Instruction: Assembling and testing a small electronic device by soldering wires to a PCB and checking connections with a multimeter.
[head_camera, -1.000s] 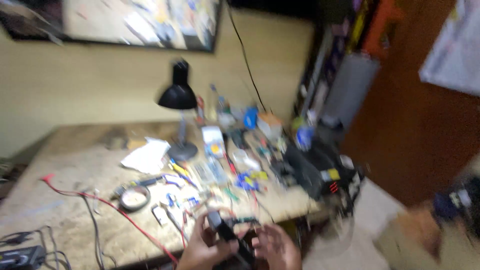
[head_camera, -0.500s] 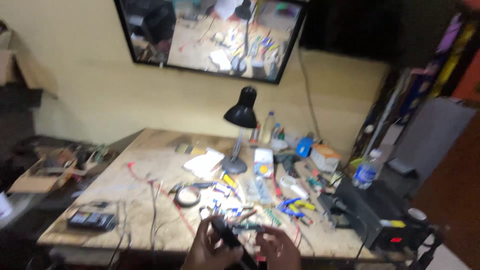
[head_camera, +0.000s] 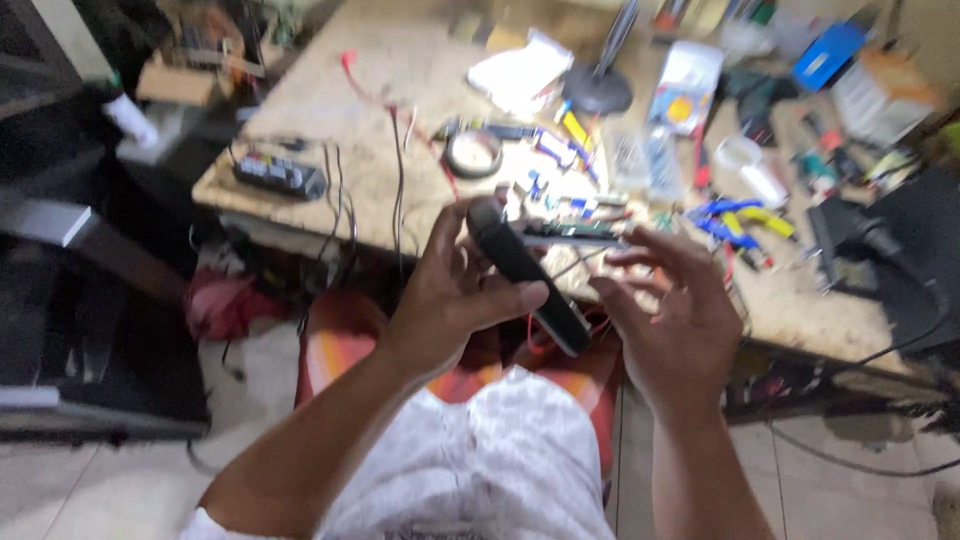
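My left hand (head_camera: 452, 292) is shut on a long black remote-like device (head_camera: 525, 272), held tilted in front of the workbench edge. From its upper end a thin green circuit board (head_camera: 578, 233) sticks out to the right. My right hand (head_camera: 672, 312) hovers just right of the device with its fingers spread, fingertips close to the board; I cannot tell whether they touch it. Thin red wires hang below the device.
The wooden workbench (head_camera: 400, 80) is crowded with tools: a tape roll (head_camera: 473, 152), a lamp base (head_camera: 597, 92), blue and yellow pliers (head_camera: 738, 218), a black box with wires (head_camera: 280, 174). A red wire (head_camera: 385, 100) crosses it. A black unit (head_camera: 905, 260) sits at right. A stool (head_camera: 340, 330) stands below.
The view has tipped down from the wall and lamp to my lap and the bench edge. My hands with the black device are now much closer and larger in view.
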